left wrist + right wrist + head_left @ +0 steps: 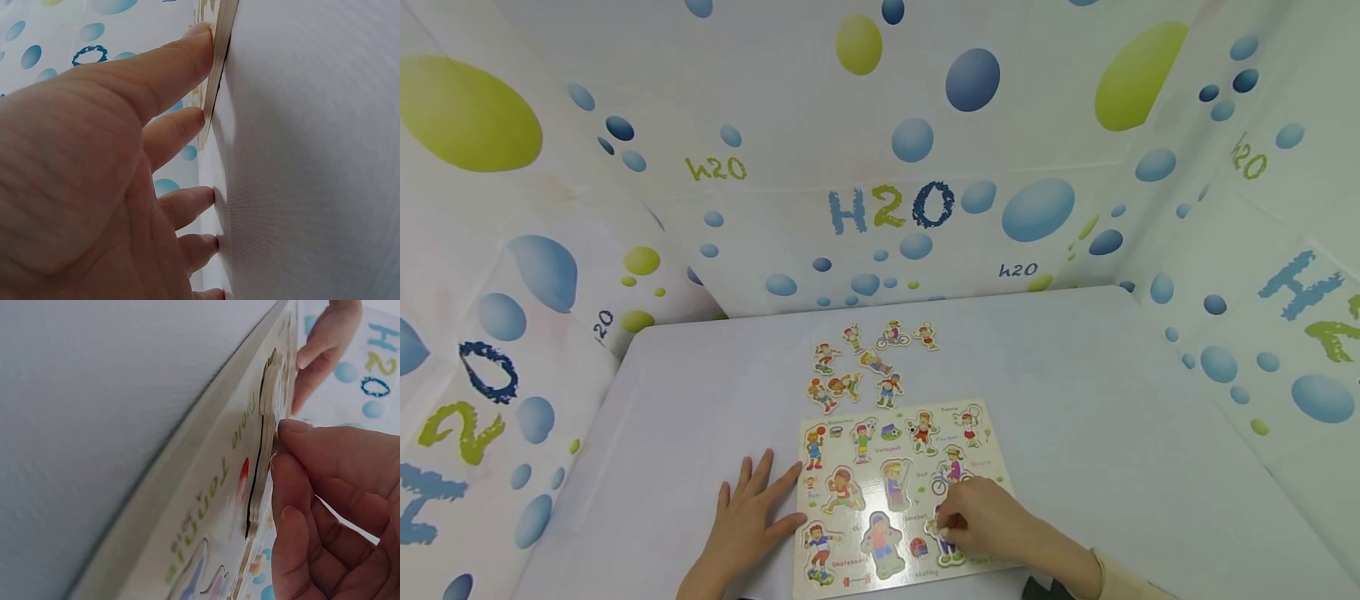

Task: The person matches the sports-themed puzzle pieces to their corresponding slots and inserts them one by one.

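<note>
A wooden peg puzzle board [842,575] with printed sports figures lies on the table. My right hand [981,518] is over its lower right, where thumb and fingertips pinch a figure-shaped puzzle piece [951,554]. In the right wrist view that piece [269,406] stands slightly proud of the board by the "Table Tennis" print. Spread on the table at the left, my left hand [745,517] has straight fingers. Its thumb and index fingertip touch the board's left edge [220,69]. Bare printed recesses include the skating figure [882,546] and the baseball figure [895,485].
Several loose puzzle pieces lie beyond the board, among them a cyclist piece [892,336] and a blue-capped figure piece [889,390]. A white cloth covers the table [1075,400]. Printed curtains [760,225] stand behind and at both sides.
</note>
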### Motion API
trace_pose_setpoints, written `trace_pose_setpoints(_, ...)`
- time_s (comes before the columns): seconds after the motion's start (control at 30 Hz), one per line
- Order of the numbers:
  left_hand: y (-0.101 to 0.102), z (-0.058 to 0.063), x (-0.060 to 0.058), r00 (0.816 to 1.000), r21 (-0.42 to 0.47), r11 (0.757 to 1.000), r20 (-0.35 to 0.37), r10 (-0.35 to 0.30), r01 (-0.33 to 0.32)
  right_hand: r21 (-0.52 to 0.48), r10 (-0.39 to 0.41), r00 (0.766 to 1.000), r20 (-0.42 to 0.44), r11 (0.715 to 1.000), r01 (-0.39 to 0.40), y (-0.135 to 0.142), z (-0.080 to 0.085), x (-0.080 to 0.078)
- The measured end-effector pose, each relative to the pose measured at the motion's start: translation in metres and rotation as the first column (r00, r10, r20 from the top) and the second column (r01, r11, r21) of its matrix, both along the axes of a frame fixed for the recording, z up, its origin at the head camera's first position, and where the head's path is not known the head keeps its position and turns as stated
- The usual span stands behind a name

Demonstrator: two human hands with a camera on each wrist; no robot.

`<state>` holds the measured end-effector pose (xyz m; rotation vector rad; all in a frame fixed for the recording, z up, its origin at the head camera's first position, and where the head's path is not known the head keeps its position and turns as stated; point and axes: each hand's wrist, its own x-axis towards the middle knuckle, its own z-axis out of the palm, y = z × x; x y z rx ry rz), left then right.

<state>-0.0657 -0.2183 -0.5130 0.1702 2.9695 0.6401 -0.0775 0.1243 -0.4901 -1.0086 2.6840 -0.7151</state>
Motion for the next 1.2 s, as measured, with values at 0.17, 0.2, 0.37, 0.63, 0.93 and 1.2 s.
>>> trace_pose_setpoints(0.17, 0.0001, -0.0001, 0.0, 1.0, 0.003, 1.0, -0.002, 0.001, -0.001, -0.003, -0.006, 1.0, 0.003, 1.0, 0.006, 0.0012, -0.0018, 0.001)
trace_pose_setpoints(0.2, 0.0001, -0.0002, 0.0, 1.0, 0.003, 1.0, -0.002, 0.0, 0.0, -0.005, -0.006, 1.0, 0.002, 1.0, 0.006, 0.0014, -0.0026, 0.0009)
trace_pose_setpoints(0.37, -0.0001, 0.0007, -0.0001, 1.0, 0.003, 1.0, 0.006, 0.001, -0.001, -0.018, -0.017, 0.999, 0.029, 1.0, 0.018, 0.0011, -0.0052, 0.0002)
trace_pose_setpoints(0.63, -0.0002, 0.0012, -0.0004, 1.0, 0.011, 1.0, 0.017, 0.002, -0.002, -0.027, -0.022, 0.998, 0.051, 0.999, 0.024, 0.0005, -0.0062, -0.0012)
trace_pose_setpoints(0.93, 0.0002, 0.002, 0.0005, 1.0, 0.017, 1.0, 0.01, 0.003, -0.003, -0.029, -0.012, 0.998, 0.064, 0.999, 0.014, 0.0006, -0.0042, -0.0014)
trace_pose_setpoints(1.2, -0.0001, 0.0013, 0.0004, 1.0, 0.015, 1.0, 0.008, 0.005, -0.005, -0.011, 0.003, 0.999, 0.049, 1.0, -0.003, 0.0003, -0.0012, -0.0015)
